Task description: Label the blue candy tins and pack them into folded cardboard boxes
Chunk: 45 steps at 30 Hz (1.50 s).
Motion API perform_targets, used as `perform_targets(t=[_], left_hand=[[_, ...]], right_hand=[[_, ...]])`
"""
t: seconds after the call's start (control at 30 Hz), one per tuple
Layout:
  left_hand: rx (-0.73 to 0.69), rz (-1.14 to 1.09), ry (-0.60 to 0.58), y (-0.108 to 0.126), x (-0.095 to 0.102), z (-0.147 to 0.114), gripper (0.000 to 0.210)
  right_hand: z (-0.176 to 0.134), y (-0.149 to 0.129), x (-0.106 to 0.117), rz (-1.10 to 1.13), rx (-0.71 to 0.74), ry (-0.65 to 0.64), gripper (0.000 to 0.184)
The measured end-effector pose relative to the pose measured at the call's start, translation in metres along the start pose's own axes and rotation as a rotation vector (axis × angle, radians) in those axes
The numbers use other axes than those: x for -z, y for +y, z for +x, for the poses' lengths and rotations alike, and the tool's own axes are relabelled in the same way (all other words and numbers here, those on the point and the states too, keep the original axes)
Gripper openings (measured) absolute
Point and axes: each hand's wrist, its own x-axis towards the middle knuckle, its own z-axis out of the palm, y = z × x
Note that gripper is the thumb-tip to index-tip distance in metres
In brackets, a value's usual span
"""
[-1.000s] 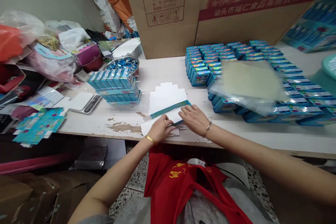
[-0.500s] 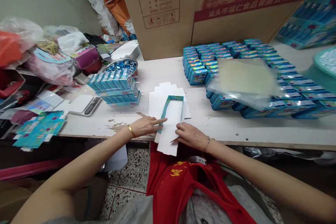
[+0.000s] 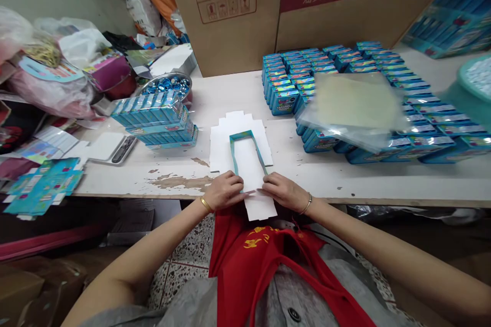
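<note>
A partly folded cardboard box (image 3: 247,158), white inside with blue-green side walls standing up, lies at the table's front edge. My left hand (image 3: 227,190) is closed on its left near corner. On the opposite near corner my right hand (image 3: 282,191) pinches the wall, fingers bent inward. Between the hands a white end flap (image 3: 261,208) hangs out over the edge toward me. Under the box lie flat white card blanks (image 3: 218,135) with stepped edges. The fingertips partly hide the near corners.
Stacked blue packs (image 3: 159,120) and a metal bowl of blue-wrapped pieces (image 3: 169,84) stand left, near a scale (image 3: 111,148). Rows of blue boxes (image 3: 284,99) under plastic sheets (image 3: 353,107) fill the right. A large carton (image 3: 230,46) stands behind; printed blanks (image 3: 44,186) lie far left.
My left hand has shifted from a pointing pose at the left wall to a grip on the near corner. The right wall now stands up, and the view has tilted down slightly.
</note>
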Motion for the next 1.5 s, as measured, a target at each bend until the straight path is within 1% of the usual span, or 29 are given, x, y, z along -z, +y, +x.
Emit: perform_targets(t=[0.1,0.2,0.27,0.3,0.37,0.43,0.53,0.6,0.67,0.73,0.8,0.87,0.93,1.0,1.1,1.17,1.27,1.33,1.4,1.43,1.5], left_hand=[[0.073,-0.059,0.046,0.004,-0.006,0.001,0.034],[0.111,-0.159,0.081,0.009,-0.008,0.004,0.035],[0.140,-0.225,0.110,0.011,-0.010,0.007,0.034],[0.155,-0.250,0.123,0.011,-0.010,0.008,0.033],[0.183,-0.279,0.149,0.011,-0.012,0.010,0.031],[0.193,-0.300,0.161,0.010,-0.013,0.010,0.030],[0.161,-0.379,0.170,0.009,-0.013,0.006,0.032],[0.136,-0.434,0.191,0.010,-0.014,0.003,0.036],[0.157,-0.450,0.232,0.014,-0.016,0.003,0.039],[0.282,-0.443,0.304,0.018,-0.021,0.007,0.037],[0.478,-0.441,0.380,0.024,-0.027,0.015,0.030],[0.630,-0.438,0.414,0.028,-0.031,0.024,0.030],[0.691,-0.413,0.402,0.032,-0.032,0.031,0.037],[0.703,-0.346,0.370,0.035,-0.029,0.034,0.038],[0.656,-0.160,0.285,0.041,-0.019,0.033,0.020],[0.584,-0.038,0.207,0.046,-0.010,0.029,0.018],[0.481,0.034,0.061,0.054,0.002,0.023,0.015],[0.486,0.041,-0.024,0.053,0.006,0.022,0.012],[0.530,-0.010,-0.073,0.048,0.008,0.025,0.016],[0.550,-0.043,-0.096,0.044,0.009,0.029,0.019],[0.580,-0.098,-0.160,0.037,0.014,0.037,0.023]], right_hand=[[-0.007,0.001,0.003,-0.038,0.053,-0.025,0.034],[-0.014,0.001,0.011,-0.016,0.111,-0.132,0.054],[-0.017,0.000,0.014,-0.001,0.110,-0.208,0.068],[-0.019,-0.001,0.014,-0.002,0.097,-0.224,0.072],[-0.020,-0.002,0.010,-0.011,0.069,-0.215,0.076],[-0.020,-0.003,0.004,-0.002,0.052,-0.155,0.074],[-0.017,-0.005,-0.004,0.071,0.023,-0.025,0.066],[-0.014,-0.009,-0.007,0.133,-0.033,0.057,0.059],[-0.010,-0.016,-0.009,0.184,-0.115,0.128,0.056],[-0.006,-0.022,-0.012,0.238,-0.239,0.215,0.057],[-0.004,-0.027,-0.017,0.279,-0.356,0.310,0.058],[-0.004,-0.029,-0.021,0.272,-0.405,0.369,0.053],[-0.005,-0.029,-0.024,0.193,-0.385,0.355,0.040],[-0.006,-0.029,-0.025,0.065,-0.375,0.286,0.028],[-0.004,-0.027,-0.022,-0.095,-0.387,0.165,0.018],[0.002,-0.026,-0.019,-0.107,-0.381,0.111,0.015],[0.014,-0.023,-0.012,-0.031,-0.339,0.065,0.011],[0.021,-0.022,-0.008,0.046,-0.326,0.046,0.008],[0.025,-0.021,-0.004,0.161,-0.333,0.042,0.008],[0.025,-0.021,-0.003,0.231,-0.337,0.046,0.012],[0.024,-0.021,-0.003,0.378,-0.365,0.074,0.028]])
